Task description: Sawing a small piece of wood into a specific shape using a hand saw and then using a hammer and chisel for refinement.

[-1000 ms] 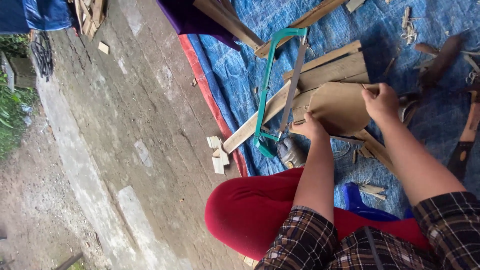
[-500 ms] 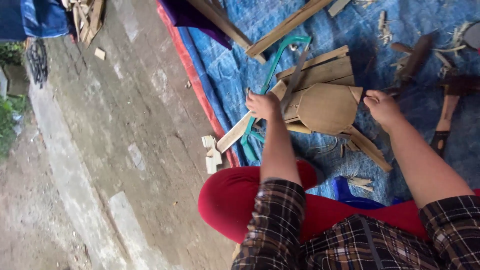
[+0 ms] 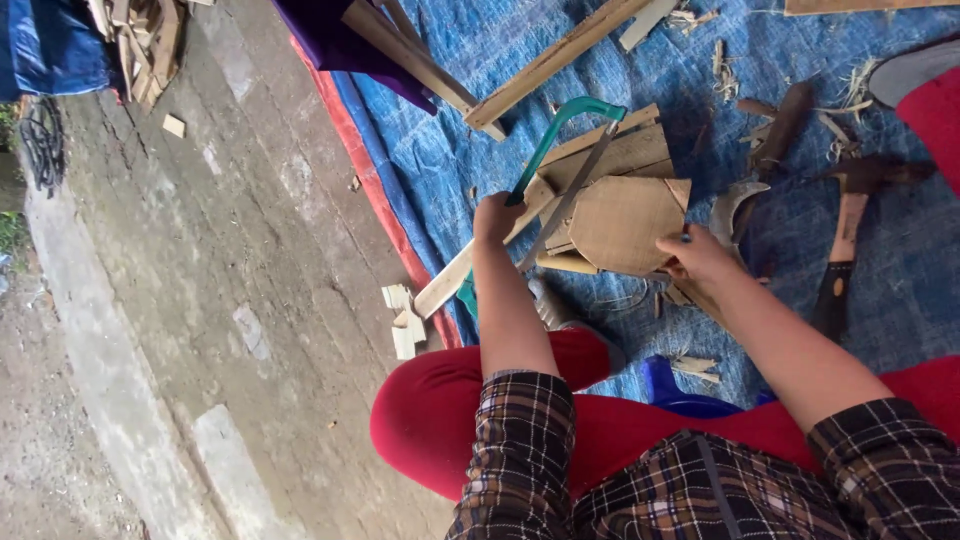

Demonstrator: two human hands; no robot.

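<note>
My left hand (image 3: 497,217) is closed around a teal-framed saw (image 3: 560,125), near its handle end. The saw lies slanted across pale wooden boards (image 3: 620,155) on a blue tarp (image 3: 470,70). A flat brown cardboard shape (image 3: 620,225) rests on the boards. My right hand (image 3: 697,260) presses on the shape's lower right edge and pinches a small dark pen. A long thin wooden slat (image 3: 445,285) runs out from under the boards toward the tarp's red edge.
A long timber beam (image 3: 555,60) lies across the tarp above the saw. Wooden-handled blades (image 3: 848,225) and shavings lie to the right. Small wood offcuts (image 3: 402,322) sit on the concrete ground (image 3: 200,260); a scrap pile (image 3: 140,35) is top left. My red-clad legs (image 3: 450,400) are folded below.
My left hand moved from the boards onto the saw and closed on it. My right hand slid along the cardboard shape to its lower right edge. The view shifted.
</note>
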